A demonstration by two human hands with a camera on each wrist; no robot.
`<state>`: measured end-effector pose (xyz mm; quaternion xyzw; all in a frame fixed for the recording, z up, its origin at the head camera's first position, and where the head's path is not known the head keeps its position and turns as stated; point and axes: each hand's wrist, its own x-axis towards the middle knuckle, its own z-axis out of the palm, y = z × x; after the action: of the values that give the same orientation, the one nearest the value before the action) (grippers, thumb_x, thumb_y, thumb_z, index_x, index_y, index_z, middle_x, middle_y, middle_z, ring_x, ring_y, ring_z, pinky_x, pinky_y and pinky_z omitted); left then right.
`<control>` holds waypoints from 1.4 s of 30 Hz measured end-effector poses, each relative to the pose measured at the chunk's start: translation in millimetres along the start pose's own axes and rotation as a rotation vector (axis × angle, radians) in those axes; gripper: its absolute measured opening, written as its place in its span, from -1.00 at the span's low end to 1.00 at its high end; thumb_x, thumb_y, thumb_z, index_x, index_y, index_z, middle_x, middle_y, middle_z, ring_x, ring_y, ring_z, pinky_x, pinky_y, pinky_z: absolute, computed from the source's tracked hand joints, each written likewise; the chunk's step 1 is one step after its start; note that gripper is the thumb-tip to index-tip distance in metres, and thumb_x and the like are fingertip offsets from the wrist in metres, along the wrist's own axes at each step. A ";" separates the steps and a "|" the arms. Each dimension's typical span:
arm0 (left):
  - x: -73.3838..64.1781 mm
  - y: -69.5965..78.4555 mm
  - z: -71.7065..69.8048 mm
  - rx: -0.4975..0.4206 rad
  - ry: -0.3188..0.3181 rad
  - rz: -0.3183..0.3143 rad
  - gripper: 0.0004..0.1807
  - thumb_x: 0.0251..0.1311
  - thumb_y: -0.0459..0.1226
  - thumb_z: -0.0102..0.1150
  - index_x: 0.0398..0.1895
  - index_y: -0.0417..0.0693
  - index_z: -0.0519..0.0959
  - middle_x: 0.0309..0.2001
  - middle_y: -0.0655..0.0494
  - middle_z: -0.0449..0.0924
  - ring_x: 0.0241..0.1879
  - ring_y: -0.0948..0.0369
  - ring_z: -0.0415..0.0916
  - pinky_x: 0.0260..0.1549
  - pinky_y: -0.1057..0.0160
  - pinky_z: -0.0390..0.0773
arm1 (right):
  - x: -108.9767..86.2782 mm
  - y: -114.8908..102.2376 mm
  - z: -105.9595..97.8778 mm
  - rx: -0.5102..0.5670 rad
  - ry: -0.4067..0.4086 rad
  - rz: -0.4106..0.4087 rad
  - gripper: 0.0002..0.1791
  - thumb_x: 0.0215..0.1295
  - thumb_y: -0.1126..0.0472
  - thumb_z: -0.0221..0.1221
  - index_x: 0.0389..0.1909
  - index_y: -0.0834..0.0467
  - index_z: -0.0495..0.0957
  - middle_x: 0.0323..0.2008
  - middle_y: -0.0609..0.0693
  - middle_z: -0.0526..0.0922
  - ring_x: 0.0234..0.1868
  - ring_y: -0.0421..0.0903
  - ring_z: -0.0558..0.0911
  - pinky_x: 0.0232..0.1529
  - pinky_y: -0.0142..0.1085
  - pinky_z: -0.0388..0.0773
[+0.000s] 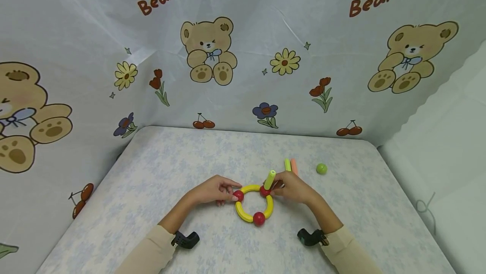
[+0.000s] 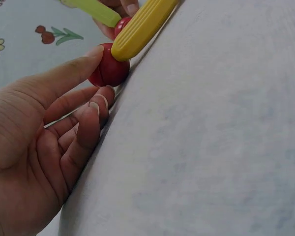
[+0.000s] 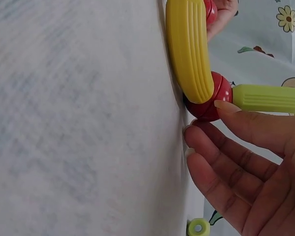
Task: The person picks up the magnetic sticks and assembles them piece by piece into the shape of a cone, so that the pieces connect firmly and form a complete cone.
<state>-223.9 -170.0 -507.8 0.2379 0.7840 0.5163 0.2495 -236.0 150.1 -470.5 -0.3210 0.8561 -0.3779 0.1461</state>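
A yellow ring (image 1: pixel 242 215) jointed by red balls lies flat on the counter (image 1: pixel 212 240). A green rod (image 1: pixel 270 180) stands upright on its far-right ball (image 1: pixel 264 191), just left of the right hand (image 1: pixel 295 186), the nearer one, whose fingers pinch that ball. The left hand (image 1: pixel 212 190) pinches the left ball (image 1: pixel 238 196). Hidden behind the right hand are the near ends of a loose green stick (image 1: pixel 287 164) and an orange stick (image 1: pixel 294 167); how firmly the rod sits is hard to tell.
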 end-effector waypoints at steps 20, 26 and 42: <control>12.7 -7.8 0.5 0.081 0.156 -0.023 -0.66 0.28 -0.10 0.38 0.06 -0.01 0.70 -0.47 0.08 0.65 -0.73 0.19 0.46 -0.70 0.25 0.53 | -7.5 6.7 2.2 0.032 -0.049 -0.014 -0.77 0.19 0.41 0.41 -0.13 0.18 0.72 -0.27 -0.09 0.73 -0.29 -0.14 0.66 -0.24 -0.34 0.63; 20.3 -6.6 -1.7 0.134 0.200 -0.029 -0.65 0.28 -0.06 0.38 0.04 -0.01 0.71 -0.49 0.10 0.64 -0.76 0.21 0.43 -0.73 0.28 0.51 | -12.8 3.1 7.4 0.022 -0.043 -0.016 -0.79 0.19 0.35 0.43 -0.16 0.12 0.72 -0.32 -0.08 0.71 -0.33 -0.14 0.65 -0.28 -0.34 0.63; 39.5 -3.2 4.7 0.274 0.309 0.029 -0.69 0.21 0.01 0.42 -0.09 0.08 0.75 -0.39 0.25 0.64 -0.68 0.26 0.41 -0.68 0.29 0.47 | -23.7 -6.9 15.3 0.022 -0.061 -0.056 -0.84 0.23 0.30 0.41 -0.20 0.06 0.71 -0.38 -0.12 0.70 -0.37 -0.20 0.63 -0.32 -0.36 0.62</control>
<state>-251.4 -143.0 -518.0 0.1989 0.8723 0.4388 0.0840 -207.6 153.8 -475.5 -0.3547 0.8376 -0.3814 0.1650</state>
